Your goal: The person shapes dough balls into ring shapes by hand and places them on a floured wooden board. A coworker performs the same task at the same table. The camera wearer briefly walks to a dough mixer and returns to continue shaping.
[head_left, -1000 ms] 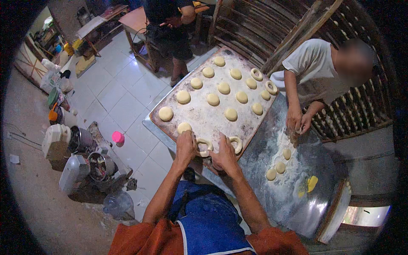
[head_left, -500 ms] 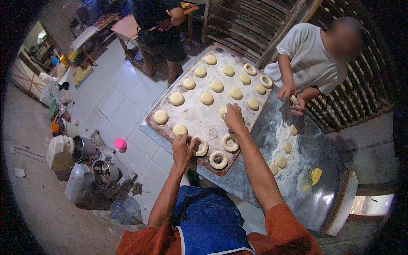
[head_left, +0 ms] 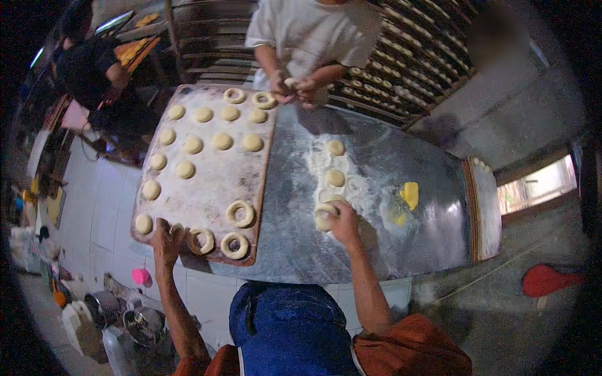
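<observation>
A floured baking tray [head_left: 207, 194] holds flat rounds of dough and several dough rings [head_left: 234, 245]. My left hand [head_left: 166, 245] is at its near left edge, fingers bent, between a dough round [head_left: 143, 224] and a dough ring [head_left: 200, 240]. What those fingers grip is hidden. Over the floured metal table [head_left: 285, 188], my right hand [head_left: 345, 222] pinches a dough piece [head_left: 324, 210]; blur hides whether it is a ring. Beyond it lie two more dough rounds [head_left: 335, 178] in scattered flour.
Across the table a person in a white shirt [head_left: 307, 37] works dough with both hands. A yellow smear-edged lump [head_left: 409, 195] sits to the right. Racks of dough rings [head_left: 401, 69] stand behind. Stacked trays [head_left: 483, 210] are at the table's right end. A pink cup [head_left: 140, 276] is on the floor.
My view has turned right. My right hand has left the tray and now works at the dough on the floured table. My left hand stays at the tray's near edge.
</observation>
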Demonstrator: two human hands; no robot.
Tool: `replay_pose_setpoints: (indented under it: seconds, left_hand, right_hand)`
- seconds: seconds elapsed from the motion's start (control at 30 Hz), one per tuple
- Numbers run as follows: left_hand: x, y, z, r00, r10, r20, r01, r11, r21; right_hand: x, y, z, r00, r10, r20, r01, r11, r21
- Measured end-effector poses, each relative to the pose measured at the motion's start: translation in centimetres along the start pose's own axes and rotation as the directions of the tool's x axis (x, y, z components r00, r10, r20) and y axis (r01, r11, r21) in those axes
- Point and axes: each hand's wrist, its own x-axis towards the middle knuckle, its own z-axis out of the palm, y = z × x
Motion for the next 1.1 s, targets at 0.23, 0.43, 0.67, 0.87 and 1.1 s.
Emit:
replay_pose_setpoints:
  seconds: [0.23,0.43,0.67,0.87,1.1]
  left_hand:
    - [-0.2,21.1,14.1,0.973,0.121,0.197,-0.029,0.909,-0.417]
    - [1.7,27.6,27.0,0.980,0.187,0.067,-0.179,0.978,-0.106]
    - [-6.8,35.3,27.6,0.841,0.232,0.488,0.163,0.753,-0.638]
    - [-8.3,37.0,28.0,0.854,0.127,0.505,0.297,0.678,-0.672]
    - [-8.2,36.5,28.0,0.813,0.104,0.572,0.503,0.367,-0.782]
  right_hand:
    - [-1.6,9.9,-6.3,0.963,0.201,-0.180,-0.253,0.904,-0.346]
    - [-1.3,10.6,-7.0,0.961,0.269,0.070,-0.274,0.959,0.073]
    - [-4.4,9.9,-8.9,0.937,0.345,0.054,-0.241,0.527,0.815]
    - [-4.1,7.7,-11.1,0.974,0.217,0.062,-0.215,0.813,0.541]
    - [-3.8,7.6,-12.0,0.917,0.011,0.399,-0.343,0.534,0.773]
